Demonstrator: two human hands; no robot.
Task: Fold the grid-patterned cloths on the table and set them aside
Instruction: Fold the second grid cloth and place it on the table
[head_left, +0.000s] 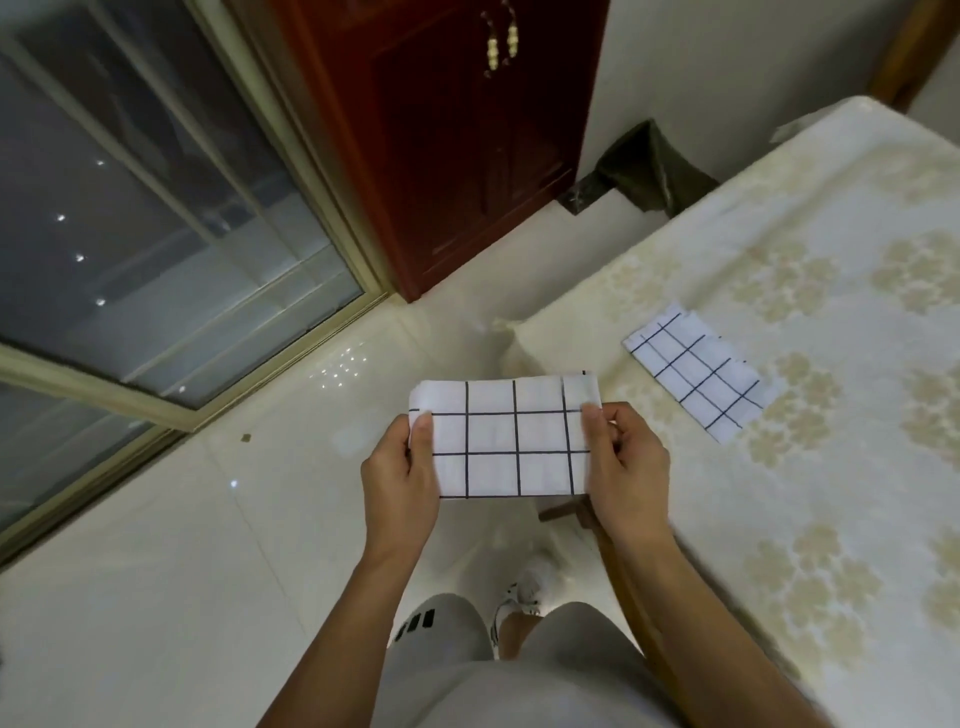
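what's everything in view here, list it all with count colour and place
held cloth: 1, white with black grid, folded, in both hands over the floor
folded cloth: 1, white with black grid, lying on the table
table: 1, cream floral cover, right side
cabinet: 1, dark red wood, top centre against the wall
glass door: 1, pale frame, left
floor: 1, glossy white tile, below
dark cloth: 1, olive, on the floor behind the table
shoe: 1, white with dark marks, below the hands
shorts: 1, grey, bottom centre
left hand: 1, gripping the held cloth's left edge
right hand: 1, gripping its right edge
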